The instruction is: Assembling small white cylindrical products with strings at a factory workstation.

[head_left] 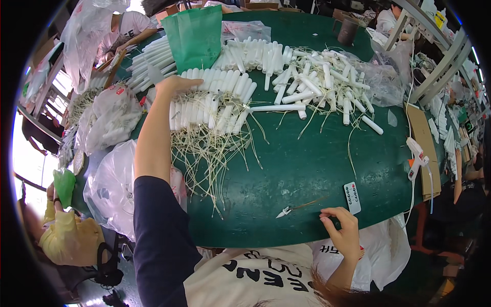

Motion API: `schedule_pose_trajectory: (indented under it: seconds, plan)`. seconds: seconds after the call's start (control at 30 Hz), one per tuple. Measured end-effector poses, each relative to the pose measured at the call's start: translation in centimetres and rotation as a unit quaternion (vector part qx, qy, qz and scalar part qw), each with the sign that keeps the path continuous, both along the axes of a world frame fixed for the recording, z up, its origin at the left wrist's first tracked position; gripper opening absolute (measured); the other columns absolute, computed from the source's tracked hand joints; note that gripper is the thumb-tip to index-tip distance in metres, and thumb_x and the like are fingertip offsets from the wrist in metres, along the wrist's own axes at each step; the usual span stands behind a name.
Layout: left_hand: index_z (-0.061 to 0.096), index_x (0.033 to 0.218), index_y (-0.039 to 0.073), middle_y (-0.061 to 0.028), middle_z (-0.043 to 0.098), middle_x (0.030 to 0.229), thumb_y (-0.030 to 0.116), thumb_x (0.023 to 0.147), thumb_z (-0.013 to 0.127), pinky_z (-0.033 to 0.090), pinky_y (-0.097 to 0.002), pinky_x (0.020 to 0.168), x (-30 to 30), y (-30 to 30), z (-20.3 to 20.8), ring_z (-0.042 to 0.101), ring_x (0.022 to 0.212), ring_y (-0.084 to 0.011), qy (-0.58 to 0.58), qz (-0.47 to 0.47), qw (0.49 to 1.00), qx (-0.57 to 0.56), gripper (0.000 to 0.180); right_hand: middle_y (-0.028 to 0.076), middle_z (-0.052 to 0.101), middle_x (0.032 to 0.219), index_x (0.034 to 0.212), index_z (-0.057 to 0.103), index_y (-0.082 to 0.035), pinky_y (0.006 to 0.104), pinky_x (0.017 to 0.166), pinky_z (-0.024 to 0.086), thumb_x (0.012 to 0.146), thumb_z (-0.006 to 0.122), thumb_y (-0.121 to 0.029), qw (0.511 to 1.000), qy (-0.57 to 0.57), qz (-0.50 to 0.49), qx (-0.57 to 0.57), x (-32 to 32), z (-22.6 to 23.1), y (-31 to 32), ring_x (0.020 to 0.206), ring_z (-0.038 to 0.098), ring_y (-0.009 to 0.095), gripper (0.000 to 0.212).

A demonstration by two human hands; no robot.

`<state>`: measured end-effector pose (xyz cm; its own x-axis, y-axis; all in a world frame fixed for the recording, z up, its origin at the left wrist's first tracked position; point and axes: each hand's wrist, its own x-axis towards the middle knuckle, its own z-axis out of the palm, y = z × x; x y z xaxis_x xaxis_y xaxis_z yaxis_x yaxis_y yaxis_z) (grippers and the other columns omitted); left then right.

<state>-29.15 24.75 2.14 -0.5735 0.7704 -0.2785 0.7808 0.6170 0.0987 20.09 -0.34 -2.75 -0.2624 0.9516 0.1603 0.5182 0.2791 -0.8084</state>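
Observation:
My left hand (176, 84) reaches across to the left end of a row of white plastic tubes (220, 79), fingers stretched out to the right over them. Below it lies a second row of white tubes (194, 113) with thin pale wires (204, 158) trailing toward me. At the front edge, my right hand (343, 230) hovers with loosely bent fingers, thumb and forefinger slightly apart, and nothing visible between them. Beside it are a small white remote control (352, 198) with coloured buttons and a small white pointed bulb (284, 211) with thin leads, lying on the green table (307, 169).
A heap of wired tubes (327, 82) spreads at the far right. A green bag (193, 38) stands behind the rows. To the right, a white glue gun (417, 158) rests by cardboard (424, 148). Plastic bags (110, 117) crowd the left. Other people sit around the table.

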Motion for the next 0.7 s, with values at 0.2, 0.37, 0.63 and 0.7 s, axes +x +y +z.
schedule_pose_trajectory:
  seconds: [0.2,0.37,0.63,0.7]
  plan:
    - [0.065,0.111,0.005,-0.0141,0.064,0.113,0.074,0.054,0.063,0.044,-0.0348,0.092,-4.7,1.4,-2.8,0.06,0.108,-0.0259,-0.023,-0.009,1.0,0.014,0.09,0.011,0.064,0.08,0.091,0.063,0.0,0.0313,0.067,0.046,0.077,0.066,-0.004,1.0,-0.008,-0.004,-0.001,0.0,0.0,-0.4,0.073,0.06,0.025,0.015]
    - [0.067,0.104,0.002,-0.0149,0.065,0.108,0.066,0.056,0.065,0.045,-0.0358,0.089,-4.1,0.8,-2.5,0.062,0.104,-0.0257,0.011,-0.033,0.997,0.073,0.08,0.012,0.065,0.083,0.093,0.063,0.003,0.0281,0.07,0.049,0.079,0.062,-0.002,0.999,-0.036,-0.006,-0.003,0.5,0.1,-0.9,0.076,0.065,0.021,0.015]
    - [0.07,0.084,-0.001,-0.0162,0.068,0.088,0.068,0.058,0.064,0.049,-0.0355,0.077,-3.3,-0.6,-1.9,0.066,0.088,-0.0279,0.005,-0.049,0.994,0.093,0.074,0.013,0.065,0.083,0.092,0.064,0.003,0.0291,0.069,0.049,0.078,0.064,-0.004,1.0,-0.024,-0.007,0.008,0.6,0.0,-1.6,0.075,0.064,0.022,0.015]
    - [0.069,0.085,-0.002,-0.0171,0.068,0.089,0.07,0.059,0.063,0.049,-0.0365,0.077,-3.2,-0.5,-1.8,0.066,0.088,-0.0284,0.01,-0.054,0.994,0.092,0.076,0.012,0.065,0.081,0.091,0.063,0.002,0.0312,0.068,0.048,0.078,0.065,-0.006,1.0,-0.016,-0.012,0.01,0.8,-0.2,-1.8,0.074,0.062,0.024,0.015]
